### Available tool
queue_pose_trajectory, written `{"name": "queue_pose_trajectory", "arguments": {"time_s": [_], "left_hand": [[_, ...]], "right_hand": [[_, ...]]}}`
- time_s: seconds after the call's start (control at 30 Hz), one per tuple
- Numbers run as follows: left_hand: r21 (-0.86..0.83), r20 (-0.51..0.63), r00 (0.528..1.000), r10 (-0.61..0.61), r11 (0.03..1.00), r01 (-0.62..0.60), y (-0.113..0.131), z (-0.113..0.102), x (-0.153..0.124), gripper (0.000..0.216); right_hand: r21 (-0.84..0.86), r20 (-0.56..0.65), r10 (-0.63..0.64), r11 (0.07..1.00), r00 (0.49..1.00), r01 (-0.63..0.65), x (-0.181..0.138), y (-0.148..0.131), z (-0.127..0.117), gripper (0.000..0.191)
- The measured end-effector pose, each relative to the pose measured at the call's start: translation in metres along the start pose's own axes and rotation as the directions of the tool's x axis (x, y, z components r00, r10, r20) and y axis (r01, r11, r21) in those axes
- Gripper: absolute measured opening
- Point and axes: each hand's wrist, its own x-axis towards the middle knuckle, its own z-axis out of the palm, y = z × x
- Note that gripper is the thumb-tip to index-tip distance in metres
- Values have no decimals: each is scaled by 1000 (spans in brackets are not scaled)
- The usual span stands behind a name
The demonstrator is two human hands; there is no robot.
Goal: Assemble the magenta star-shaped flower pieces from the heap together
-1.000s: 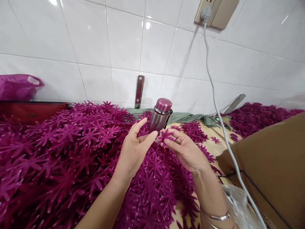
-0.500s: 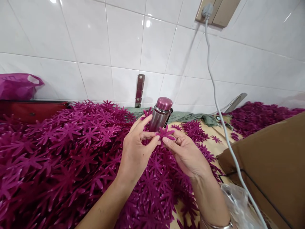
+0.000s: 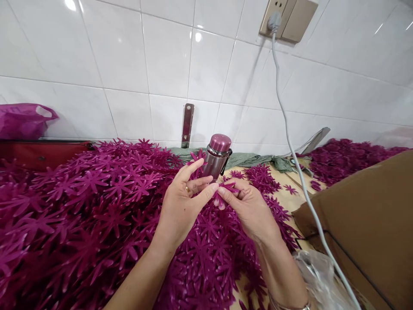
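Note:
A big heap of magenta star-shaped flower pieces [image 3: 80,202] covers the table's left and middle. Above its right slope my two hands meet. My right hand [image 3: 250,206] pinches one magenta flower piece [image 3: 229,187] between thumb and fingers. My left hand [image 3: 183,204], with a ring on one finger, touches the same piece with its thumb tip, its index finger stretched upward. Just behind the hands stands a steel flask with a magenta cap [image 3: 217,158].
A brown cardboard box [image 3: 364,215] fills the right side. A grey cable [image 3: 290,142] runs from a wall socket [image 3: 288,15] down across it. More flower pieces [image 3: 342,157] lie at the back right, a purple bag [image 3: 22,120] and a red case [image 3: 41,150] at the left. Clear plastic [image 3: 319,280] lies near my right wrist.
The flower piece has gone from flat and spread above my right fingers to edge-on, pinched lower between both hands. My hands shifted slightly left and the view tilted down a little.

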Motion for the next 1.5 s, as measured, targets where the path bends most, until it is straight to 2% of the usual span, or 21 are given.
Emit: {"name": "queue_pose_trajectory", "arguments": {"time_s": [0.2,0.33,0.43,0.53,0.67,0.77,0.83,0.9,1.0,1.07,1.1,1.17,1.23,1.33,1.43,1.5], "left_hand": [[-40,176,982,-71,996,79,-3,-4,1,56],[-13,257,963,-82,996,89,-1,-8,2,56],[38,268,962,-45,999,36,3,-10,4,50],[89,238,970,-41,996,20,10,-16,6,49],[142,224,973,-51,990,19,26,-33,7,55],[265,277,961,-15,962,-62,39,-45,2,60],[336,310,951,24,932,-133,47,-49,-2,54],[357,329,944,20,923,-144,52,-48,-4,42],[312,317,948,-13,946,-91,49,-38,-5,29],[278,305,952,-28,959,-61,41,-29,-4,24],[250,299,953,-40,967,-38,36,-24,-4,25],[223,284,957,-53,975,-12,26,-15,-5,28],[206,282,957,-66,979,6,20,-9,-7,37],[174,306,947,-97,984,45,15,-4,-10,44],[135,336,931,-142,986,101,14,-3,-10,32],[84,344,924,-167,986,147,12,-2,-9,25]], "right_hand": [[-58,15,34,998,999,-33,0,5,1,33],[30,26,71,997,997,-72,2,9,4,44],[101,66,111,988,992,-118,3,8,6,54],[108,127,164,978,978,-178,2,4,0,52],[-89,283,168,985,944,-149,-2,-9,-18,47],[-318,449,149,948,881,2,-8,-21,-29,34],[-412,489,119,905,864,109,-12,-28,-32,24],[-481,423,83,864,902,146,-15,-33,-34,26],[-553,219,41,828,975,90,-18,-37,-35,24],[-550,64,-60,831,996,85,-20,-40,-33,24],[-545,-11,-143,830,990,114,-22,-41,-31,22],[-553,-116,-321,807,940,207,-25,-42,-24,16],[-577,-130,-445,761,886,298,-27,-42,-14,15],[-615,-85,-501,706,861,350,-26,-37,-1,14],[-643,-78,-529,675,845,362,-22,-29,5,6],[-654,-70,-555,653,829,382,-19,-26,6,7]]}}
